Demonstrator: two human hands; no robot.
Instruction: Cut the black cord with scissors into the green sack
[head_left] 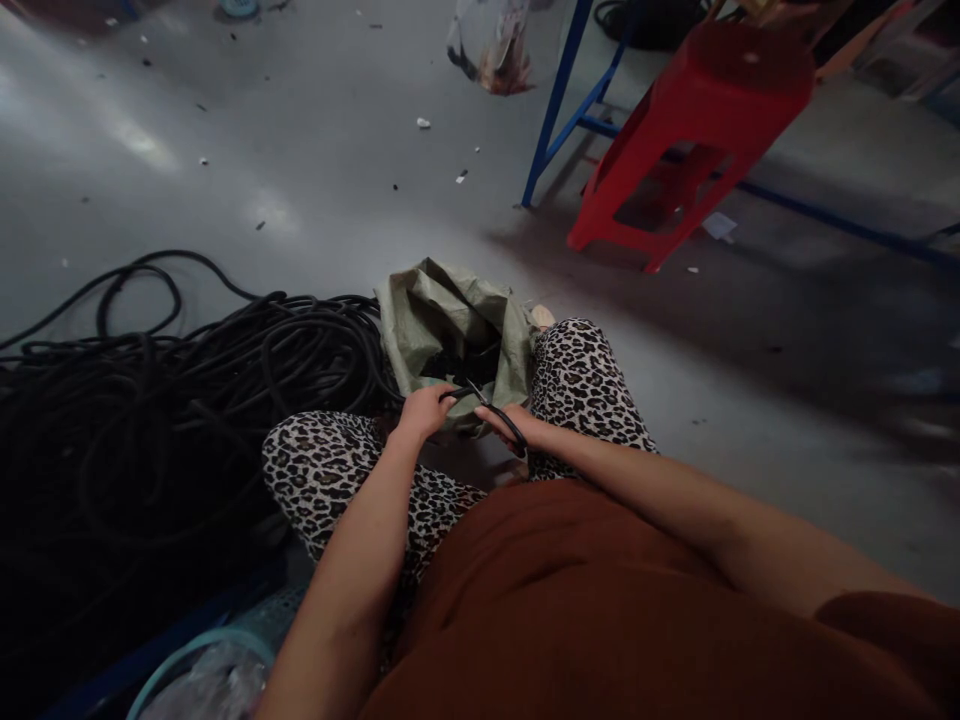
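Note:
My left hand (428,410) is closed around the end of a black rubber tube or cable (457,392), which points to the right. My right hand (510,424) grips a pair of scissors (504,418) by the dark handles, with the blades against or very near the tube's end. Just beyond both hands an open greenish woven sack (397,335) stands between my knees, its rim crumpled outward. Small black pieces (454,365) lie inside it. To the left spreads a big tangled heap of black tube (300,345), from which the held length seems to come.
A red plastic stool (705,130) stands at the upper right beside a blue metal frame (559,110). A clear plastic bag (495,50) sits on the grey floor ahead. At the lower left is a light-blue basket (214,640) with clear plastic inside. Small scraps dot the floor.

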